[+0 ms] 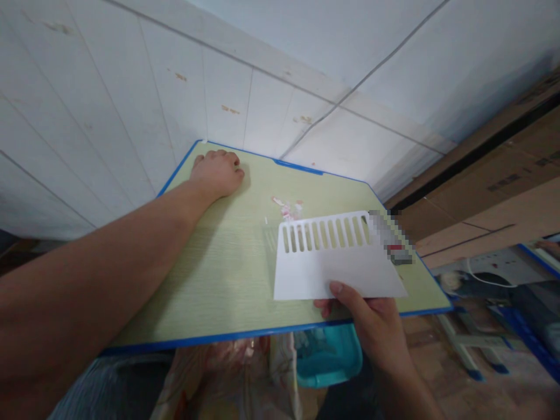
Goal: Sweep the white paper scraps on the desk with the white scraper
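Observation:
My right hand (370, 318) grips a white flat sheet (332, 274) by its near edge, thumb on top and fingers below. A row of long rounded slots runs along the sheet's far side. It is held over the near right part of a pale green tabletop (210, 280). My left hand (217, 172) rests on the far left of the tabletop, its fingers curled in and its palm hidden. Nothing shows between its thumb and fingers. Small pink and white scraps (286, 209) lie just beyond the sheet.
Blue edging (227, 336) runs round the tabletop. A white panelled wall (271, 111) stands behind it, with cardboard boxes (494, 169) at right. Below the near edge are a turquoise basin (330, 379) and a clear plastic bag (240, 373). A pixelated patch covers something right of the sheet.

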### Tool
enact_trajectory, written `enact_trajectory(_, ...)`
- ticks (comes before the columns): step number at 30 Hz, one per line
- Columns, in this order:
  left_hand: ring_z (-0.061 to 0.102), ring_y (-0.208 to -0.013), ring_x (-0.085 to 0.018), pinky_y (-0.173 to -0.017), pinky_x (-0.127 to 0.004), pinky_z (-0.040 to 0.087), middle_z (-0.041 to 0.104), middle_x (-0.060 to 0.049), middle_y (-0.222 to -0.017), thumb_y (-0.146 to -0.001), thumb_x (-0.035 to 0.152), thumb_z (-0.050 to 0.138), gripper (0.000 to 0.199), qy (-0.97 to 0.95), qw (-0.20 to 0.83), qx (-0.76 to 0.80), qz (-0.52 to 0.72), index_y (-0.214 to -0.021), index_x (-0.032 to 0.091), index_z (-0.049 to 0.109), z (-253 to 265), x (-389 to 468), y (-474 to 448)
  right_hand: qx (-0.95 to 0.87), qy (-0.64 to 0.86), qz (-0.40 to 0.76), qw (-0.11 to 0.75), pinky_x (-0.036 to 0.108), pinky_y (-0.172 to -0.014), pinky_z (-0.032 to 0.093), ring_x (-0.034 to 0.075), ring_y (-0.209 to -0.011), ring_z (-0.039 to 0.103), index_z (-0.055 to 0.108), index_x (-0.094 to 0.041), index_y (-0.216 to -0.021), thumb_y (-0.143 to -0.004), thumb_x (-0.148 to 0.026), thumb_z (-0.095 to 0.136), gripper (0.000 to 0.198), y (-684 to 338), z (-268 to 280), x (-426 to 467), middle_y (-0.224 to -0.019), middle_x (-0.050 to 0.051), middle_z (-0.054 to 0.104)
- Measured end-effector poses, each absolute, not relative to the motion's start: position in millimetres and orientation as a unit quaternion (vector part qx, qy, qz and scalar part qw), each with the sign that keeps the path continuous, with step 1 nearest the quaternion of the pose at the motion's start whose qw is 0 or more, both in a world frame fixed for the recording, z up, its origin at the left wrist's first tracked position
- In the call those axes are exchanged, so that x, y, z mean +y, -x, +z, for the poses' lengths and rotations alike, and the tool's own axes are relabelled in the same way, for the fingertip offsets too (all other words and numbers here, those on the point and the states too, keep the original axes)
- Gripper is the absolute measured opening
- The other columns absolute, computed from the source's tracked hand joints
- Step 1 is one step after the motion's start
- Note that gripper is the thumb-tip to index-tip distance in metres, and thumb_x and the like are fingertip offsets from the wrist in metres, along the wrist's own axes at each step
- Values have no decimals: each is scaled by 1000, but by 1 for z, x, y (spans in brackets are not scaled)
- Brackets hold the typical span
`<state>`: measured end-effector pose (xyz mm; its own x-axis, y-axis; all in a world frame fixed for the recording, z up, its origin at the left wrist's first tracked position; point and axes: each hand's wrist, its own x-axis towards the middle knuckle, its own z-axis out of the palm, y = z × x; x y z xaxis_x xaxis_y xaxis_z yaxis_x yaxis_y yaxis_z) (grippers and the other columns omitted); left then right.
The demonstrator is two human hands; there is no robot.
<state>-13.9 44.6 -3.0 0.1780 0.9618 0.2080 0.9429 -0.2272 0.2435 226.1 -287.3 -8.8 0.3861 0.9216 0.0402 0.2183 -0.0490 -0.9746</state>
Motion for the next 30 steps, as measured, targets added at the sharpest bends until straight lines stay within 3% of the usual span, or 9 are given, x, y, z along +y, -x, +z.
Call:
enact_trajectory(4,64,-164,-46,-139,-63,46,74,-21,-173,-111,38,51,62,-768,29,617,169,-162,18,79,-4,45,14,-416,645,343,541,37,-69,70,25,-64,80,85,-24,-77,-99,-47,94,34,-222,-9,-290,-72,6,85)
enact_trajectory(7,63,-165,-43,-140,-59,46,73,-20,-175,-113,39,51,61,-766,31,620,166,-163,18,78,-4,45,14,-400,639,369,543,36,-66,69,25,-62,79,84,-24,-76,-97,-45,95,32,-221,-9,-292,-67,4,81)
enact_trajectory(22,65,-162,-43,-137,-59,48,76,-21,-170,-113,39,51,59,-764,20,620,178,-160,18,80,-11,50,14,-434,652,370,500,37,-69,71,28,-66,82,83,-25,-67,-101,-46,93,41,-215,-7,-304,-69,7,84)
enact_trajectory(26,65,-162,-44,-138,-62,48,75,-22,-171,-112,39,50,61,-770,24,612,178,-160,17,80,-10,49,16,-436,623,379,527,39,-73,72,27,-63,80,82,-25,-65,-102,-43,89,42,-222,-12,-303,-64,6,79)
enact_trajectory(30,65,-162,-45,-138,-63,49,75,-23,-172,-111,39,49,62,-775,32,607,174,-160,16,81,-8,46,19,-403,631,344,567,36,-59,65,24,-53,71,76,-25,-65,-98,-43,89,40,-249,-20,-285,-58,3,73)
